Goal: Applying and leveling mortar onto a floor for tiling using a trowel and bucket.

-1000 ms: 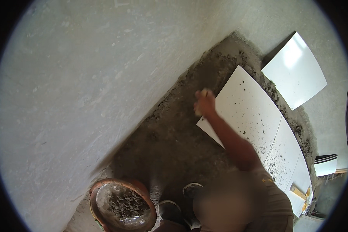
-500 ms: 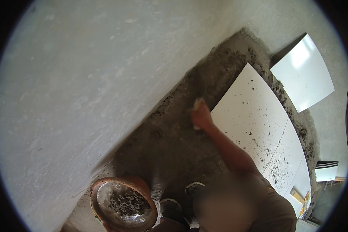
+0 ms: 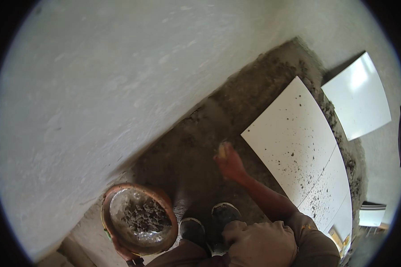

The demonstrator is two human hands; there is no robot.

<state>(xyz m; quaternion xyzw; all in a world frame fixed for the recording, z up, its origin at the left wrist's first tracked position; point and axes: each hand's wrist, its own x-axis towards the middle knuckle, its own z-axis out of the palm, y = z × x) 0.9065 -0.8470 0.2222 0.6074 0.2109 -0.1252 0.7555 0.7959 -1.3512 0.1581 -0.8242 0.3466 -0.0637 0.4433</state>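
Note:
A reddish-brown basin (image 3: 162, 196) with grey mortar (image 3: 142, 218) inside stands at my lower left, tilted toward me. My left hand (image 3: 124, 250) grips its near-left rim, with the fingers partly hidden. Out over the dark, damp mortar bed (image 3: 182, 151), my right hand (image 3: 229, 163) is closed around the pale handle (image 3: 225, 149) of a tool. Motion smears the rest of that tool, so its kind is not plain. White tiles (image 3: 276, 120), speckled with mortar crumbs, lie to the right of this hand.
A pale wall (image 3: 98, 98) runs along the left side of the bed. At the far right, a loose white tile (image 3: 358, 98) leans by another wall. My shoes (image 3: 225, 212) are close to the basin. A yellowish object (image 3: 335, 238) lies on the nearest tiles.
My right hand has come back toward me, away from the far part of the bed, still closed on the handle. My left hand now shows at the basin's rim. The view has shifted slightly.

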